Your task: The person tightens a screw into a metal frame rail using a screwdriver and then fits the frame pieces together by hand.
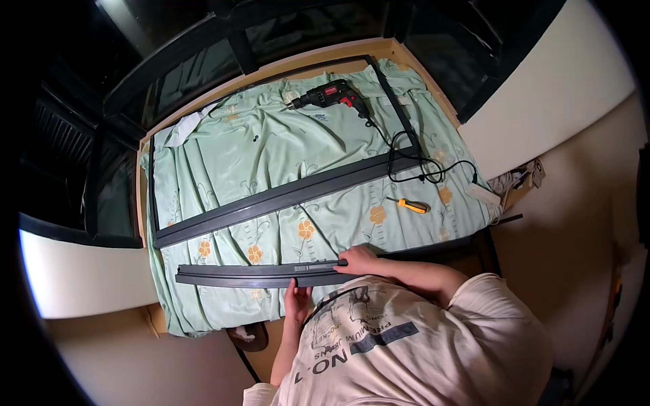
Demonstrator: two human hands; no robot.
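A long dark grey window-frame profile (230,276) lies across the near part of the cloth, close to my body. My left hand (296,304) grips its near edge from below, and some of those fingers are hidden under the bar. My right hand (360,261) is closed over the profile from above, farther right. Just left of those fingers, a lighter grey latch-like strip (315,268) sits along the profile's upper side. The profile's right end is hidden behind my arm and shirt.
A green flowered cloth (223,176) bears a larger dark frame (284,199), a corded power drill (330,95) and a yellow-handled screwdriver (413,206). The black cord (433,177) loops at the right. White paper (189,127) lies at the far left, near dark windows.
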